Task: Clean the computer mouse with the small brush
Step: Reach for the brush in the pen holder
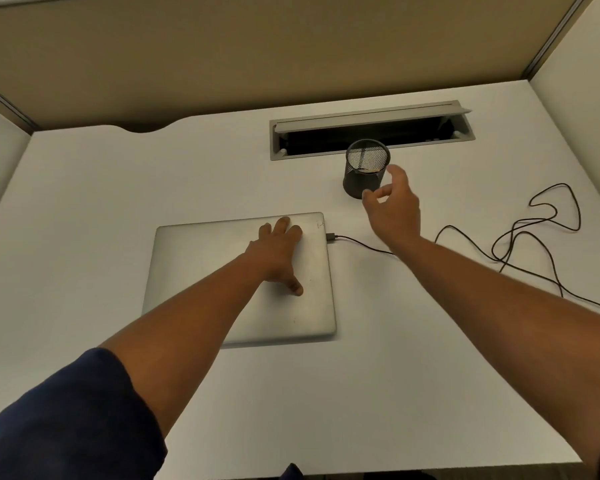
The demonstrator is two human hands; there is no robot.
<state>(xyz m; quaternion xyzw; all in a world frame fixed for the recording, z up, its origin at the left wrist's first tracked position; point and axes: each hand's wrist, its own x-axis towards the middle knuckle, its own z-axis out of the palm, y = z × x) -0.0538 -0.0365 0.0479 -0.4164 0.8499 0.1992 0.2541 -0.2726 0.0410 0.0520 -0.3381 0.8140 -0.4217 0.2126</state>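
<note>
Round mesh cup (pixel 366 169), flat laptop (pixel 194 271).

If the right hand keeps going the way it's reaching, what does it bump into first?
Most likely the black mesh cup. The right hand points up and away with open fingers, right beside the cup's rim. One view hides the depth, so it could pass just above it.
</note>
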